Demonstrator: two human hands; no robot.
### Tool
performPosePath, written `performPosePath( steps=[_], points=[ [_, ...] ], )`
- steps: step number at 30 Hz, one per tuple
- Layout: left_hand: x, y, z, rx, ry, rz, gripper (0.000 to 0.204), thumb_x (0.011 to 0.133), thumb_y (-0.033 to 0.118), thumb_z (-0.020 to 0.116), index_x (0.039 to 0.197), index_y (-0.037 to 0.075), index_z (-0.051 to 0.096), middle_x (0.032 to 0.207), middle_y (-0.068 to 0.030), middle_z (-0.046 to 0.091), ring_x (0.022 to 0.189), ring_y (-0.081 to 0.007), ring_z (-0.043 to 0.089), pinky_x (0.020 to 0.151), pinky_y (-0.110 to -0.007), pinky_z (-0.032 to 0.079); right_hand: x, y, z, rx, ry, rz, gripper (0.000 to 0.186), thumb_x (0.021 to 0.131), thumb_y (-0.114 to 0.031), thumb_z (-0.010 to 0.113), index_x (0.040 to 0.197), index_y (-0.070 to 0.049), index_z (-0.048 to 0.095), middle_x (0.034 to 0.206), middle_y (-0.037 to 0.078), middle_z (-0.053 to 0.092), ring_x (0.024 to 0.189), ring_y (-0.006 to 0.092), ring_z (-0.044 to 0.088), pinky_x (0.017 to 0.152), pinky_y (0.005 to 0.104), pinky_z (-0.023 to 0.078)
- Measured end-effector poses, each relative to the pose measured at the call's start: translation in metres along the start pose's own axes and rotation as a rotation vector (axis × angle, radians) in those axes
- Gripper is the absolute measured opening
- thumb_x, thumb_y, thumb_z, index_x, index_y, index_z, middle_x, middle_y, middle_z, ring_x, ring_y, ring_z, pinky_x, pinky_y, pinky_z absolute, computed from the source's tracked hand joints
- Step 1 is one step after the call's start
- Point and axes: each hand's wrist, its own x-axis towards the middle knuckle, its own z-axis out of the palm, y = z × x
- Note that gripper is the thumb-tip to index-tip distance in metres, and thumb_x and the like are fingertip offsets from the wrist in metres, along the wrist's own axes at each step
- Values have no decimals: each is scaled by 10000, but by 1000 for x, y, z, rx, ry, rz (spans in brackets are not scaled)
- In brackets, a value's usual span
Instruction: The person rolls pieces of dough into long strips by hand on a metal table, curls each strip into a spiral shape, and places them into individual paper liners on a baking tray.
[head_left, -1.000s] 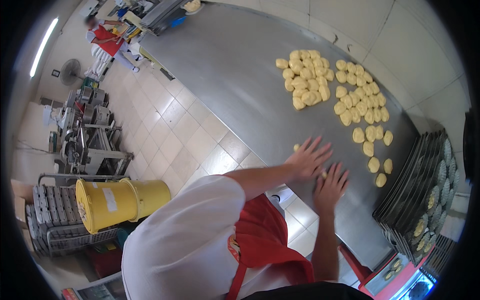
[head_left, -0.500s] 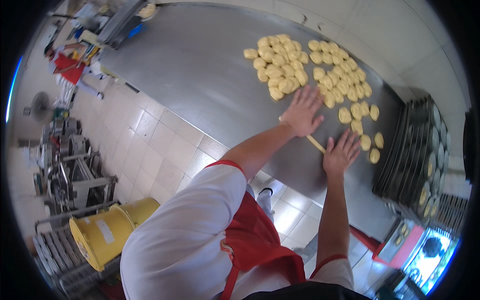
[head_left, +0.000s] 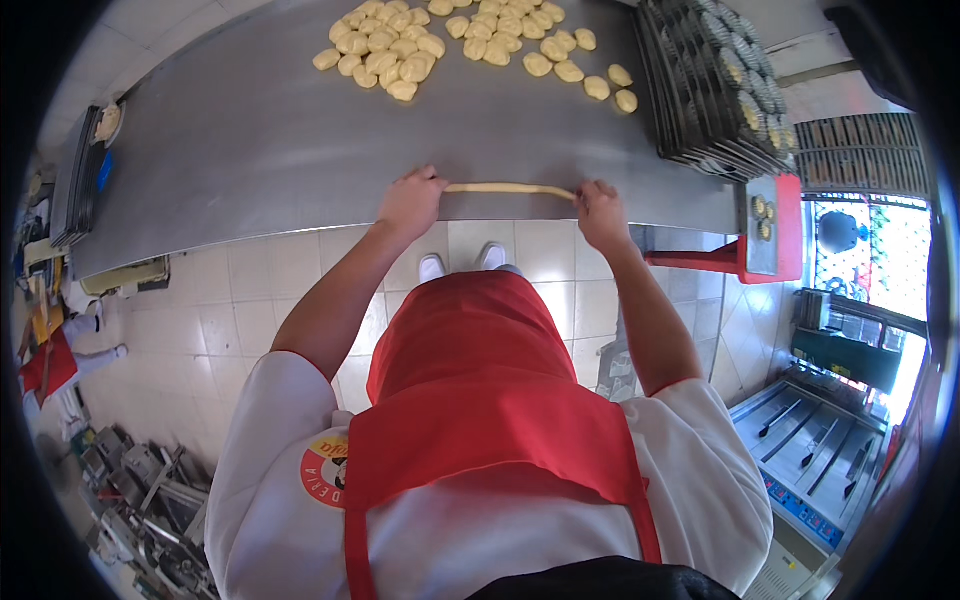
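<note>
A thin rope of pale yellow dough (head_left: 508, 188) stretches left to right along the near part of the steel table (head_left: 270, 160). My left hand (head_left: 411, 204) is closed on its left end, fingers curled at the tip. At the other end, my right hand (head_left: 601, 214) pinches the rope between bent fingers. Beyond my hands lies a heap of rounded dough pieces (head_left: 390, 48). A second group of dough pieces (head_left: 498, 38) sits to its right, with several single ones (head_left: 597, 88) scattered toward the trays.
Stacked dark metal trays (head_left: 695, 100) stand at the table's right end. Past them is a red stand (head_left: 788, 225) bearing a small tray with dough. A bowl (head_left: 110, 122) and stacked pans (head_left: 75, 190) are at the far left. Behind on the left, a person in a red apron (head_left: 48, 368) works.
My open palms were flat on the table over the dough rope; now my fingers are closed on its two ends, nearer the table's front edge. My view has turned and squared up to the table.
</note>
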Motion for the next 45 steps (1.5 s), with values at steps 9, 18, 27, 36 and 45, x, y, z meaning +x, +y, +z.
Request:
performPosePath(
  steps=[9,18,27,36,45],
  points=[
    [-3,67,8,-1534,-72,-128,259,891,-13,853,1095,38,701,969,-72,783,829,-140,741,821,-318,608,-17,-167,-182,303,180,-643,92,952,-46,772,1041,-24,780,930,108,724,814,235,744,732,345,582],
    [27,110,-14,-1910,-272,255,157,928,-40,815,1019,52,726,977,-82,792,950,-160,774,814,-294,616,-32,-154,-211,344,-180,-263,176,945,-128,817,1103,-50,824,932,67,803,841,163,748,805,318,592],
    [83,153,-55,-1879,-441,-205,186,1007,49,748,1179,-21,745,1180,-160,767,1075,-252,776,965,-363,660,-26,-91,-199,692,-102,-302,101,958,-92,820,1051,-56,840,976,61,807,885,156,740,853,342,588],
    [203,203,-56,-2001,-651,13,333,1043,160,719,1292,-60,696,1232,-154,757,1121,-244,758,1014,-405,632,65,35,-230,694,115,-91,231,959,-158,790,1118,9,808,974,131,813,871,164,758,816,334,600],
    [315,305,-89,-1560,-514,95,505,1060,189,715,1485,-50,582,1338,-151,713,1201,-226,720,1015,-381,629,90,149,-273,1056,77,174,333,1015,-178,793,1221,78,737,1061,114,790,966,134,746,868,292,627]
  ],
)
